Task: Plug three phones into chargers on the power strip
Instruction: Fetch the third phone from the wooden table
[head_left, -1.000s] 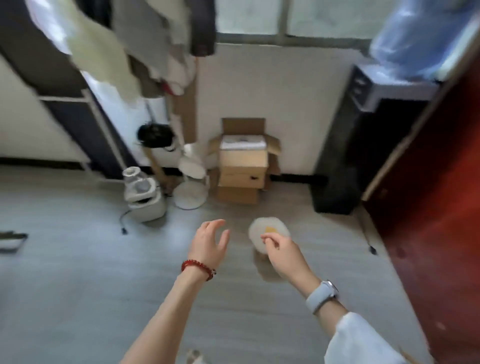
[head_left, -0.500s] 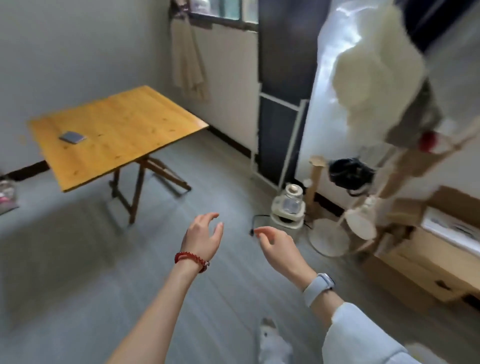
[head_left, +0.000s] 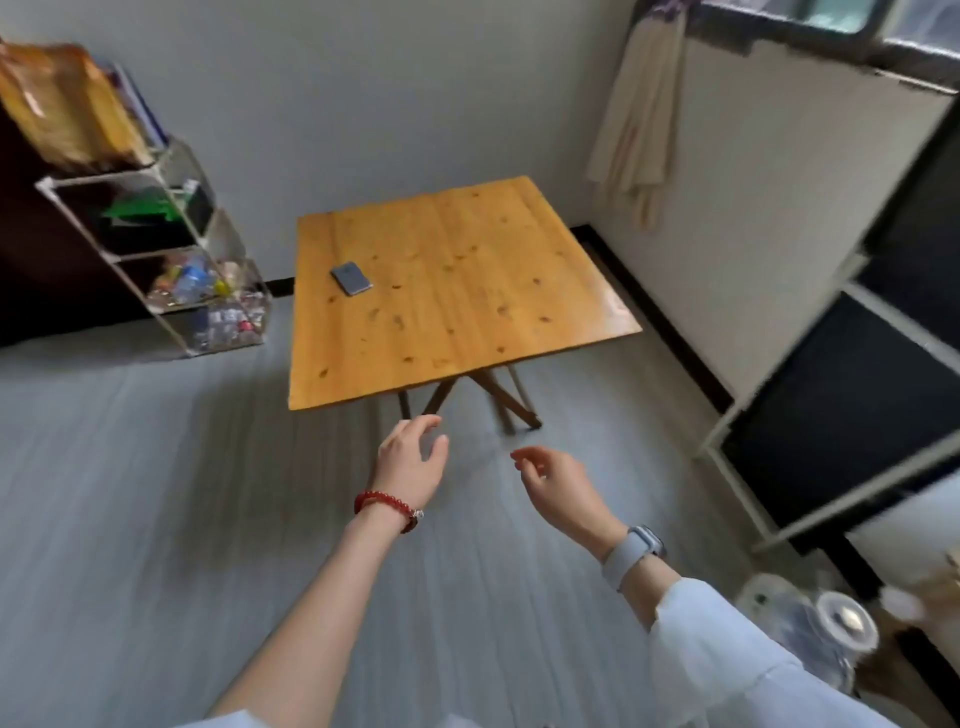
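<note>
With our left hand (head_left: 410, 462) and right hand (head_left: 558, 486) both loosely open and empty before the bench (head_left: 467, 332), we should reach for the phone (head_left: 351, 278) near its far-left corner, no charger visible.

A single wide-angle camera, worn on the head, looks forward and steeply down across a grey floor (head_left: 130, 493) toward a wooden folding table (head_left: 467, 312) at centre frame, well apart from the lens. The person's left hand (head_left: 410, 462) and right hand (head_left: 558, 486) reach in from the bottom edge, nearest the camera. Walls bow at the upper corners; the frame edges are blurred.
</note>
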